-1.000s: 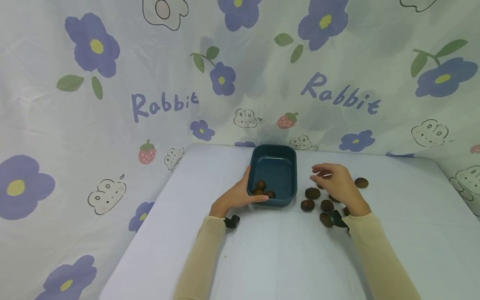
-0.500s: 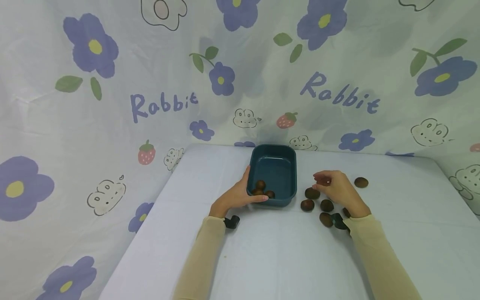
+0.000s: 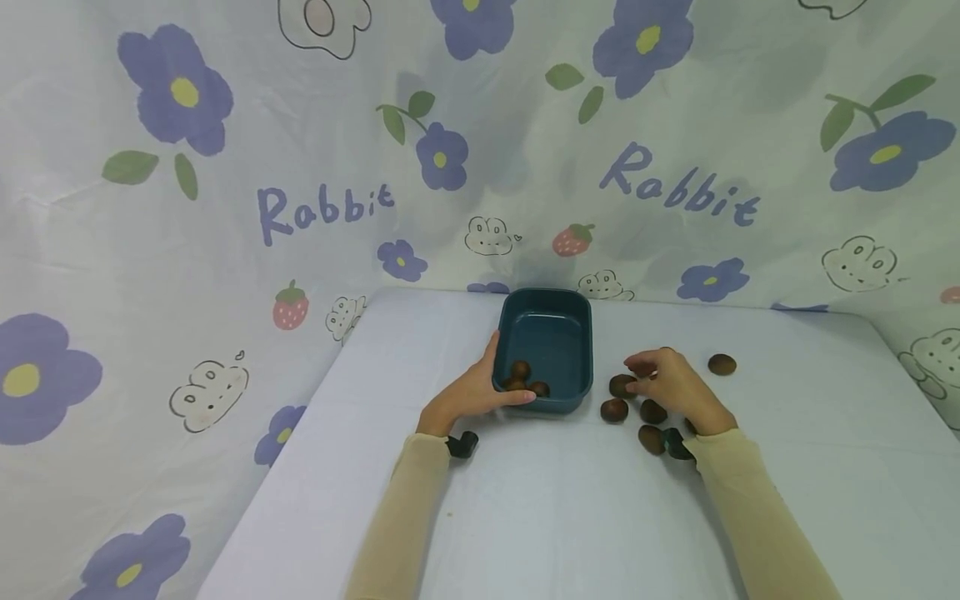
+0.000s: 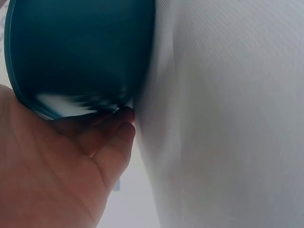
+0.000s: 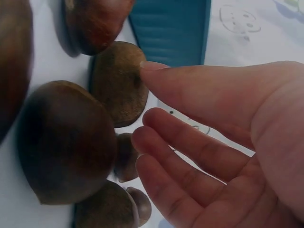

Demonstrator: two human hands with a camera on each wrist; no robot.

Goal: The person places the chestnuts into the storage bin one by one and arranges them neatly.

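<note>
My left hand holds the near left corner of a deep teal dish, thumb along the near rim and fingers against the outer left side. Several brown chestnuts lie inside at that corner. The left wrist view shows the fingers at the outside of the dish wall. Right of the dish, my right hand hovers low over loose chestnuts. In the right wrist view its thumb and fingers are spread apart, the thumb tip overlapping one chestnut; whether it touches cannot be told. Nothing is seen gripped there.
A lone chestnut lies to the right of the right hand, and another sits by the right wrist's black strap. The white-covered table ends at a printed cloth backdrop behind the dish.
My right hand has come slightly down and nearer, its fingertips now at a nearer chestnut. The chestnut glimpsed between its fingers half a second ago is mostly hidden. My left hand stays on the dish.
</note>
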